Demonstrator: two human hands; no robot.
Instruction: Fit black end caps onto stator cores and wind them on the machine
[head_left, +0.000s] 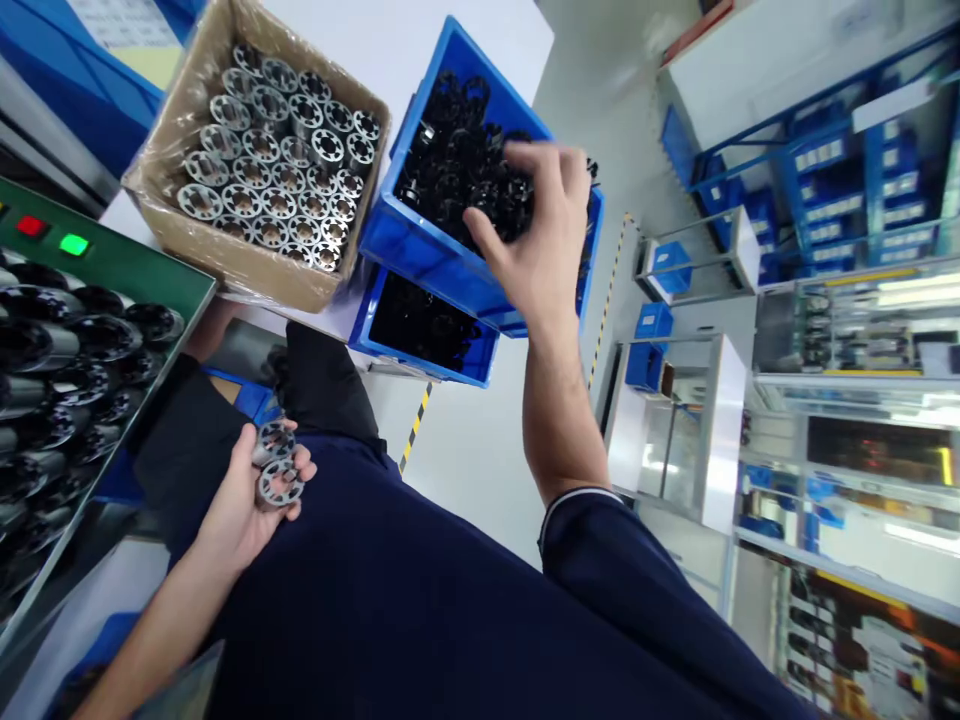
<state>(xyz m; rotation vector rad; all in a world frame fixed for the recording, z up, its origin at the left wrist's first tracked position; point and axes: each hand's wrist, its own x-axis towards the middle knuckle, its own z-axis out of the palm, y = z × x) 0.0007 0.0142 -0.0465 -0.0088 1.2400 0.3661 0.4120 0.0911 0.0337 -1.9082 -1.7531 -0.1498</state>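
Note:
Low in front of my body, my left hand [251, 500] is closed round two short slotted metal cylinders [279, 484], their ring-shaped ends facing up. My right hand [544, 225] reaches over a blue bin [442, 245] heaped with small black plastic-looking parts [469, 150]. Its thumb and fingers are spread in a curve, slightly blurred, and I see nothing between them. Whether the fingertips touch the black parts is unclear. Left of that bin, a cardboard box [247, 265] lined with clear plastic holds rows of upright slotted metal cylinders [262, 145].
A second blue bin [424, 365] with dark parts sits lower, below the first. At left, a green-edged tray [150, 262] carries many larger metal cylinders, near red and green lights [73, 244]. Shelving [847, 180] and metal carts [675, 430] stand across the floor at right.

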